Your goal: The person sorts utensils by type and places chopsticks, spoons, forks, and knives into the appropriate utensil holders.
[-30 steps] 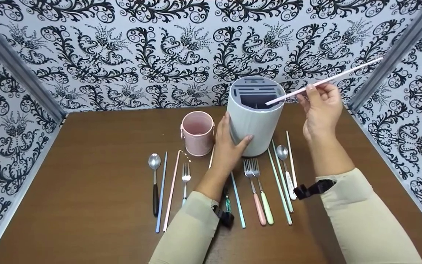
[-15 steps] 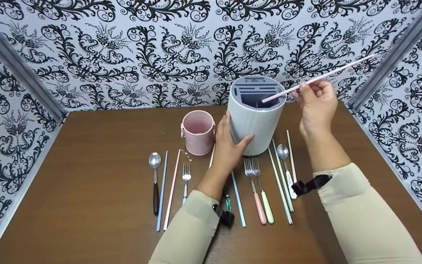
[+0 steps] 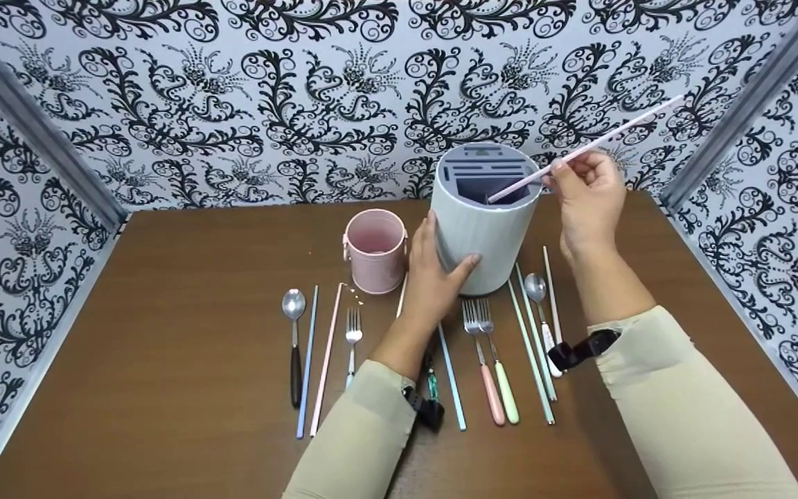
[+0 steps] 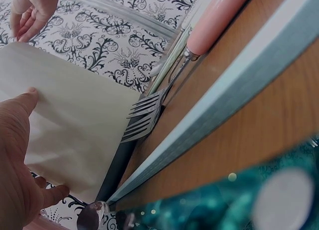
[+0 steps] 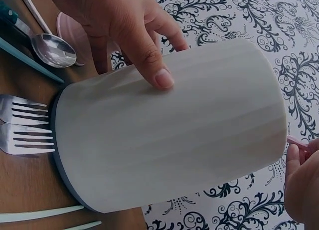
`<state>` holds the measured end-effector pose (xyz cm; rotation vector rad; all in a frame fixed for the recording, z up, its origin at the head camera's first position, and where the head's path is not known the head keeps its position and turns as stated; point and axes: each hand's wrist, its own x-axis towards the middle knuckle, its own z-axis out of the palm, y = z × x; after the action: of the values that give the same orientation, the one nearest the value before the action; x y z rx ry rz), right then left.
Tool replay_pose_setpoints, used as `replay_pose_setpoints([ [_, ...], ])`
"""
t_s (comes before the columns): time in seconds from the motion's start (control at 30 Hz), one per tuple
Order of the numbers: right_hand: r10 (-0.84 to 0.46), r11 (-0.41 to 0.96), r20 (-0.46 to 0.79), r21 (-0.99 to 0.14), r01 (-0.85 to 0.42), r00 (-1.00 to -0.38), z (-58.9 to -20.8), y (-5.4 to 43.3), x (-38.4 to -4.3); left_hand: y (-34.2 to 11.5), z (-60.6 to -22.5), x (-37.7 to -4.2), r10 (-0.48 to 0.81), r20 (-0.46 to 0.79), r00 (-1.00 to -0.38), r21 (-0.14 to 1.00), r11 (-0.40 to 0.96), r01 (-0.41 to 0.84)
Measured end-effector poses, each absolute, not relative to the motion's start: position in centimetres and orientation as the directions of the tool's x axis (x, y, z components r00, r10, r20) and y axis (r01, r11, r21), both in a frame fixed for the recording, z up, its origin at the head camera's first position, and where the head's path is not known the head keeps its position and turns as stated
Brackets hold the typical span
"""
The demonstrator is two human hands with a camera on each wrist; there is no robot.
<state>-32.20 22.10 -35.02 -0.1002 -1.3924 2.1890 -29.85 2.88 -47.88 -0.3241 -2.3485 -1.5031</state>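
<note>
My left hand (image 3: 433, 274) grips the side of a white cylindrical utensil holder (image 3: 485, 242), thumb across its front and fingers round its left side. The holder stands on the table with a grey slotted top. Between thumb and fingers, my right hand (image 3: 591, 197) pinches a pale pink chopstick (image 3: 614, 133) at the holder's right rim. The chopstick slants, its lower end inside the large front compartment and its upper end pointing up and right. In the right wrist view the left thumb (image 5: 163, 79) presses the holder's wall, and only a bit of the chopstick (image 5: 297, 141) shows.
A pink cup (image 3: 375, 256) stands left of the holder. Two forks (image 3: 489, 360), a spoon (image 3: 535, 287) and several chopsticks (image 3: 530, 346) lie in front of it. Further left lie a black-handled spoon (image 3: 294, 346), another fork (image 3: 352, 339) and chopsticks (image 3: 326, 360). Patterned walls (image 3: 233, 104) surround the table.
My right hand has moved left and slightly up, taking the pink chopstick's lower end from over the rim down into the front compartment. My left hand keeps its hold on the utensil holder.
</note>
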Motion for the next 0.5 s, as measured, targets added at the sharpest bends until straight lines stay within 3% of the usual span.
replay_pose_setpoints([
  [0.5,0.466,-0.225,0.264,-0.888,-0.402,-0.845,-35.35,21.63,-32.48,2.95,-47.77,-29.81,0.011,0.389,-0.921,0.840,0.406,0.360],
])
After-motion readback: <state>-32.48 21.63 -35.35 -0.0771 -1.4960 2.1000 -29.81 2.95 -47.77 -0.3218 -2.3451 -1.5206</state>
